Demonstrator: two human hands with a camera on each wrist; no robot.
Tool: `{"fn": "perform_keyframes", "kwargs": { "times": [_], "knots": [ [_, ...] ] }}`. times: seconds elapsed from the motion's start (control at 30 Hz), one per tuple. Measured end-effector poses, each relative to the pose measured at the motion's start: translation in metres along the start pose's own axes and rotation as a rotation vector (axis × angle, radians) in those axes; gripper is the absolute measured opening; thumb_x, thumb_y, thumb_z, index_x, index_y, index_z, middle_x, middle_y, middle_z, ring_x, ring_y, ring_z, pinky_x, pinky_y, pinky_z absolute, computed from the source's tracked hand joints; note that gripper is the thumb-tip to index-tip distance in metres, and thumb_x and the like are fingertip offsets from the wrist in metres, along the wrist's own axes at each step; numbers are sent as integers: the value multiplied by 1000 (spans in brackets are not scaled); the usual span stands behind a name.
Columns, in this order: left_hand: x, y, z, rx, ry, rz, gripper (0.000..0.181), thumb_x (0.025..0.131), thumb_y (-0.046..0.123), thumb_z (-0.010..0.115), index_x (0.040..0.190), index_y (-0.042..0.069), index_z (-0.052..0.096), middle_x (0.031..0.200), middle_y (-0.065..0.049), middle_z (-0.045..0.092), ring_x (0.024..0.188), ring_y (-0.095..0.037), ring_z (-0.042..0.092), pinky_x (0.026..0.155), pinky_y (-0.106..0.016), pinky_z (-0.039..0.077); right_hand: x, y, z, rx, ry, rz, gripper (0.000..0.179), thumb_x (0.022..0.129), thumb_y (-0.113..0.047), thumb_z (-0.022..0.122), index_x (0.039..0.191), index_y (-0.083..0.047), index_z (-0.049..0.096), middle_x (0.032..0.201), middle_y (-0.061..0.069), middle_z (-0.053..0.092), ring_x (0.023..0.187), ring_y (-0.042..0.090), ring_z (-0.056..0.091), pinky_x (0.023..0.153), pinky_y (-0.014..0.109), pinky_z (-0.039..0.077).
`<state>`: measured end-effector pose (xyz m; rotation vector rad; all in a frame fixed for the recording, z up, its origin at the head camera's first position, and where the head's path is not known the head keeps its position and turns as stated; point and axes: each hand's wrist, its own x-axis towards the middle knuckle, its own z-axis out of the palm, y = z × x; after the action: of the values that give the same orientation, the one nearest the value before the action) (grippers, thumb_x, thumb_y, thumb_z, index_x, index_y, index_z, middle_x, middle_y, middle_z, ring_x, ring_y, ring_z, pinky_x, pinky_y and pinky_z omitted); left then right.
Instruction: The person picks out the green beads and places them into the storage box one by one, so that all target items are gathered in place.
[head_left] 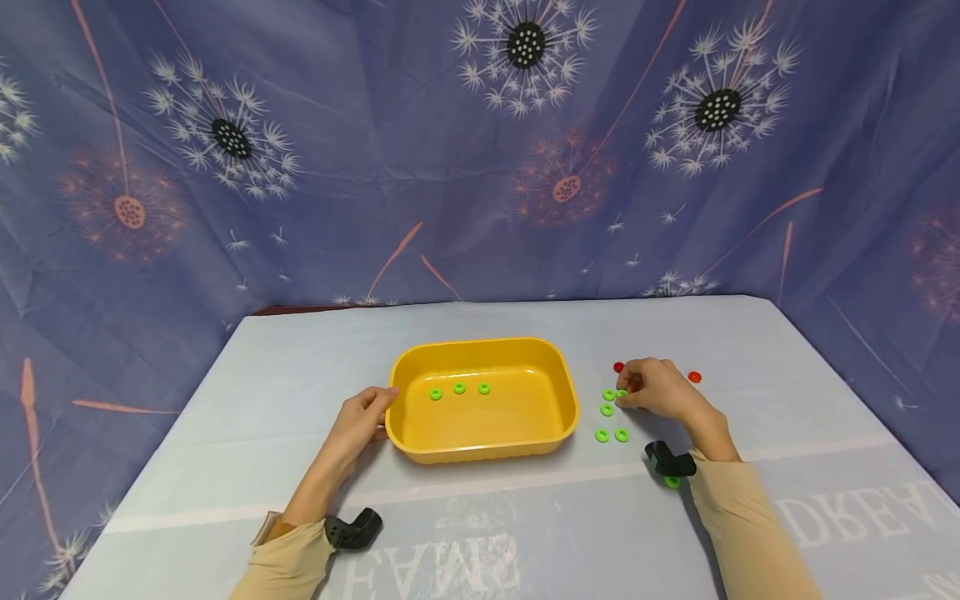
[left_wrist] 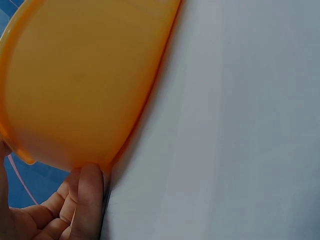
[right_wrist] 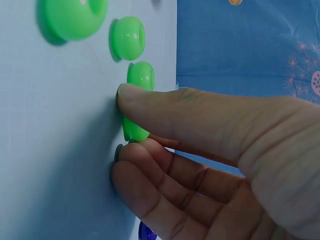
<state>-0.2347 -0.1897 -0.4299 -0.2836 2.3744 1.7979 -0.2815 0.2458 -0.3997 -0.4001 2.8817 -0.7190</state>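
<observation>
Left grip (head_left: 357, 425) holds yellow tray (head_left: 480, 427), right grip (head_left: 660, 390) pinches green ring (right_wrist: 135, 130)

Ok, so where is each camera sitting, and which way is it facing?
Head: worn on the head, facing forward and down at the yellow tray; the left hand, right hand and beige sleeves show.
Left wrist: on that wrist, facing along the hand to the tray's end; only part of the left hand shows.
Right wrist: on that wrist, facing past the fingers to the green rings; the right hand's thumb and fingers show.
Shared: head and left wrist both show the tray; head and right wrist, green rings.
</observation>
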Motion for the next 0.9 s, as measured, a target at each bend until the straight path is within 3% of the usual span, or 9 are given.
{"fn": "perform_keyframes", "kwargs": {
  "times": [0.27,0.5,0.9],
  "knots": [
    [0,0,-1,6,2,2,43,101,34,50,116,-5,60,104,-12,62,82,-12,61,71,-21,57,0,3,3,12,20,-32,17,78,-10,80,81,-5,64,71,1,57,63,15,49,59,28,40],
    [0,-1,-1,14,8,4,42,101,35,51,113,-4,61,102,-11,62,82,-12,61,71,-21,57,1,2,1,-4,4,13,17,80,-13,80,83,-5,65,74,2,59,66,16,50,61,29,42],
    [2,-3,-1,5,7,7,43,101,36,52,114,-4,61,103,-12,62,83,-12,62,71,-21,57,1,3,0,13,15,3,18,79,-14,81,82,-5,66,72,1,58,66,16,49,60,30,40]
  ]
}}
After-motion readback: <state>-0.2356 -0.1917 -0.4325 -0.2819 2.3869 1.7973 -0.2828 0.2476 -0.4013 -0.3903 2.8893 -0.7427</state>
